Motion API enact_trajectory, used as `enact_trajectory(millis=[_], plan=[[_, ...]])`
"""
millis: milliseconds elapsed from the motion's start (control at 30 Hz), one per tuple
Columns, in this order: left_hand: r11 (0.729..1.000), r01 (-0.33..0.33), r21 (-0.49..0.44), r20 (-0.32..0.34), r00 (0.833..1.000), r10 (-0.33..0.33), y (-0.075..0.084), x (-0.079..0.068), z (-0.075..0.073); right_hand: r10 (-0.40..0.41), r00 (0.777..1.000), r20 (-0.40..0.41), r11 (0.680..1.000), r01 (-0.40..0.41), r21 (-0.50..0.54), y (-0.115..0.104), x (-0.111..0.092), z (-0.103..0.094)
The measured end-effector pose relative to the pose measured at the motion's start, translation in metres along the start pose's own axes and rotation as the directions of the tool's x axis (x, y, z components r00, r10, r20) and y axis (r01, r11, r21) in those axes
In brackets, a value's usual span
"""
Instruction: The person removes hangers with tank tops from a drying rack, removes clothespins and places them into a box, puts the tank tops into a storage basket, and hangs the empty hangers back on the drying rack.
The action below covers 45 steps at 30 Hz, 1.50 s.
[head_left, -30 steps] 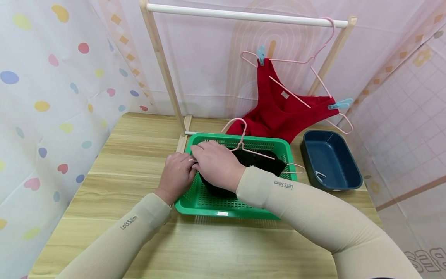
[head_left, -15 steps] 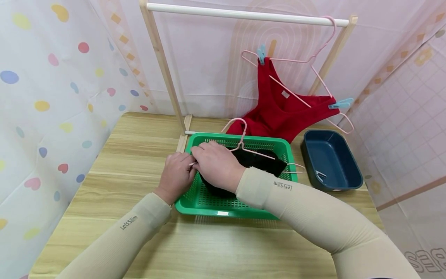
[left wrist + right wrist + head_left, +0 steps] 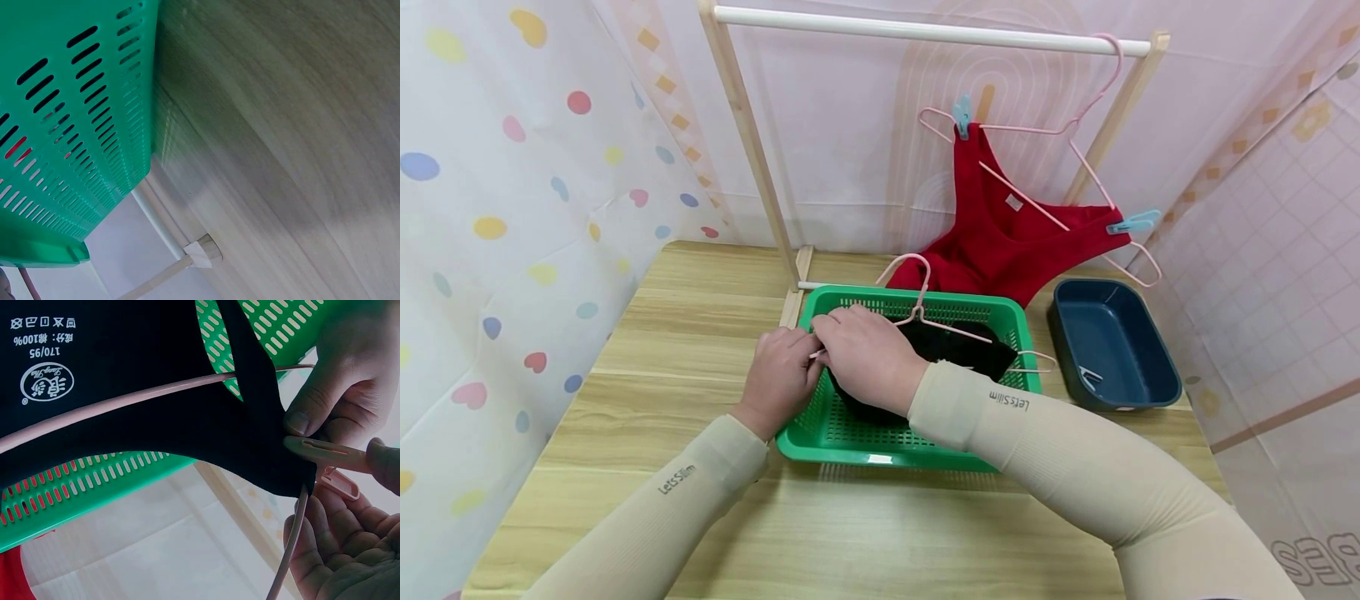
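A black tank top [image 3: 955, 340] with a white printed label lies in the green basket [image 3: 880, 458], over a pink clothes hanger [image 3: 922, 283]. In the right wrist view, my left hand [image 3: 350, 381] pinches the shoulder strap of the tank top [image 3: 156, 356] at the hanger's end. My right hand [image 3: 350, 550] holds a pale pink clothes peg [image 3: 331, 453] between thumb and fingers, its tip at that strap. From the head view, my left hand [image 3: 781, 375] and right hand [image 3: 868, 350] meet at the basket's left side, hiding most of the peg.
Behind the basket, a red tank top [image 3: 1000, 225] hangs on another pink hanger with light blue pegs [image 3: 1135, 222] from a wooden rack's white rod [image 3: 925, 32]. At right stands a dark blue tub [image 3: 1112, 342] with a small peg inside. The left wrist view shows the basket wall [image 3: 81, 112].
A bit of pale pink peg has come to show between my hands, tilting slightly. Both hands stay almost in place, and the basket and garments have not moved.
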State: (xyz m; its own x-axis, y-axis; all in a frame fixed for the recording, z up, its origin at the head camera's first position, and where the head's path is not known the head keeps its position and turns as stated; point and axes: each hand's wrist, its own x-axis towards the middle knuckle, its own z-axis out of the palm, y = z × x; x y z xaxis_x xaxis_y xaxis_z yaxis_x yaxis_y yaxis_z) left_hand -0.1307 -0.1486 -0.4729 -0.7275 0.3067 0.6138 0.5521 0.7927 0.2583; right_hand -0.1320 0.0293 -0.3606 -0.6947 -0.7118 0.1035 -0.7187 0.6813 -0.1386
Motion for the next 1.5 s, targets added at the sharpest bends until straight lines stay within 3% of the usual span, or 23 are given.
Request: enact_trajectory(millis=[1500], plan=[[1.000,0.012,0.003,0.005,1.000,-0.012,0.0015,0.0003,-0.0004,0.000,1.000,-0.005,1.000,0.000,0.000,0.0008,-0.0020,0.0015]])
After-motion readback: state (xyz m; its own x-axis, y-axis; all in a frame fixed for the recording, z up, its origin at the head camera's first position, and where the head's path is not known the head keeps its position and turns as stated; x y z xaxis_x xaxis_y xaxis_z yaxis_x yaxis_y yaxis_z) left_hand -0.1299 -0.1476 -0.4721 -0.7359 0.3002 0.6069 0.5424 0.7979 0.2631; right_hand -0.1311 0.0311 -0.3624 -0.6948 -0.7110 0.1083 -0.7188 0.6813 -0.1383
